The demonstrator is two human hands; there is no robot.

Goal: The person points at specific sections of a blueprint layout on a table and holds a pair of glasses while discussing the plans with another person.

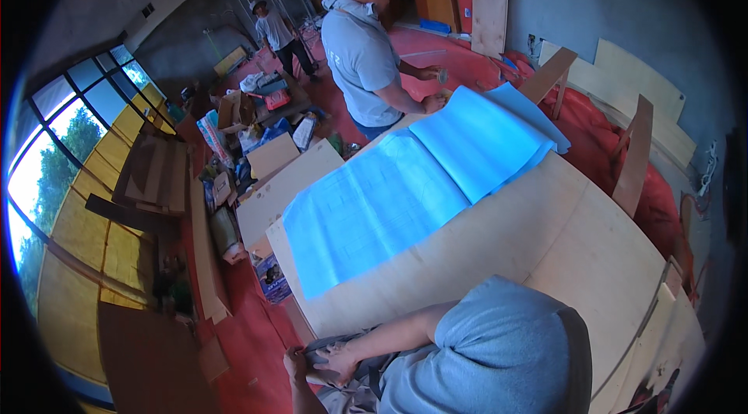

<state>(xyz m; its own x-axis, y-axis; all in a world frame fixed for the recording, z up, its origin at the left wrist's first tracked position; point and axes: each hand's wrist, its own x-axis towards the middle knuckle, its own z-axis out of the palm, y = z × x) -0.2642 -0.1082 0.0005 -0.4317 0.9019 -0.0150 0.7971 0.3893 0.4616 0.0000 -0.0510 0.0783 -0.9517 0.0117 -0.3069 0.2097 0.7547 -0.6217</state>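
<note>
My right hand (338, 361) reaches across from the right, its fingers spread over dark grey cloth (360, 341) at my lap. Close beside it on the left is my left hand (296, 364), with its fingers curled in; what they close on is hidden. Both hands are low in the picture, just off the near edge of a large pale plywood sheet (538, 219). Large paper drawings (374, 211), tinted blue, lie spread on that sheet, beyond my hands. Their far right part is folded over in curling layers (487, 141).
A co-worker in a cap (362, 56) stands at the table's far side, hands by the paper, one holding a small object (442, 76). Another person (276, 36) is farther back. Boxes and bags (273, 153) clutter the left. Wooden trestles (635, 157) stand right, above red floor covering (658, 204).
</note>
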